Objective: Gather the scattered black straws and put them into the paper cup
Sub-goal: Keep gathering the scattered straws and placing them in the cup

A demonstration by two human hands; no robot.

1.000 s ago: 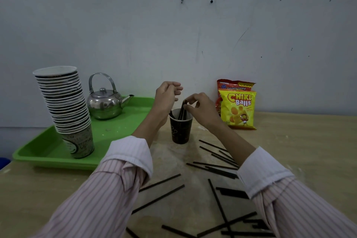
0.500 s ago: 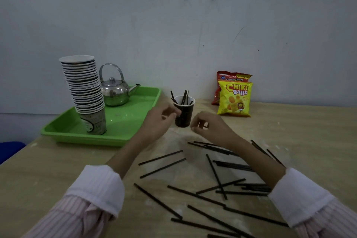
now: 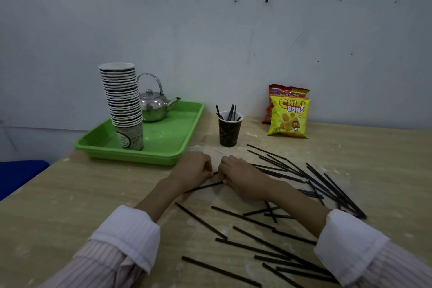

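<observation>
Moved: your hands came down from the cup to the wooden table (image 3: 81, 194).
Grip: your left hand (image 3: 196, 170) and right hand (image 3: 236, 175) curl their fingers at one thin black plastic straw (image 3: 205, 186); if they really pinch it, I cannot tell.
Progress: a few straws stand in the dark paper cup (image 3: 230, 132), far centre; many scattered straws (image 3: 257, 220) lie near and right.
Writing: the yellow snack bag (image 3: 288, 116), far right, reads "Chiki Balls".

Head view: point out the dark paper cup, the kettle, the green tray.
dark paper cup (image 3: 229, 133), head view, middle of outer wall.
kettle (image 3: 153, 110), head view, centre of metal body.
green tray (image 3: 170, 135), head view, bare floor near its right side.
</observation>
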